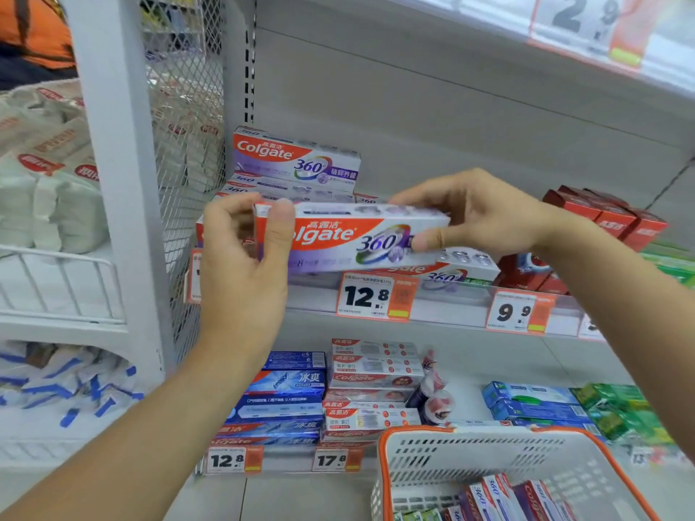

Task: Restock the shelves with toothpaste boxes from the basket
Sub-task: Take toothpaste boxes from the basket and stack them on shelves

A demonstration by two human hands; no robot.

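At the shelf front: a person holds one purple toothpaste box (361,238) level in front of the middle shelf (451,310), long face outward, just before the stack of matching boxes (297,159).
Left hand: the left hand (244,253) grips the box's left end, thumb across the front face and fingers curled behind it.
Right hand: the right hand (477,216) pinches the right end, thumb under the front edge and fingers over the top.
Why held so: with a hand on each end the box stays flat and square to the shelf, so it can probably be slid on top of or beside the same-brand stack, label facing out like the rest.
Placement spot: likely above the 12.8 price tag (370,297), where another matching box (447,272) lies just behind and below the held one.
Supply: the basket (470,449), white with an orange rim, sits low at the right; more boxes in the basket (500,496) stand on end, so restocking is not finished.
Neighbours: red boxes (609,216) stand to the right on the same shelf.
Hidden: the left hand covers the start of the brand name; the held box hides the stack's lower rows.
Cut off: the basket's lower part runs out of frame, so its count cannot be told.
Hard to read: the small print on the tags is blurred.
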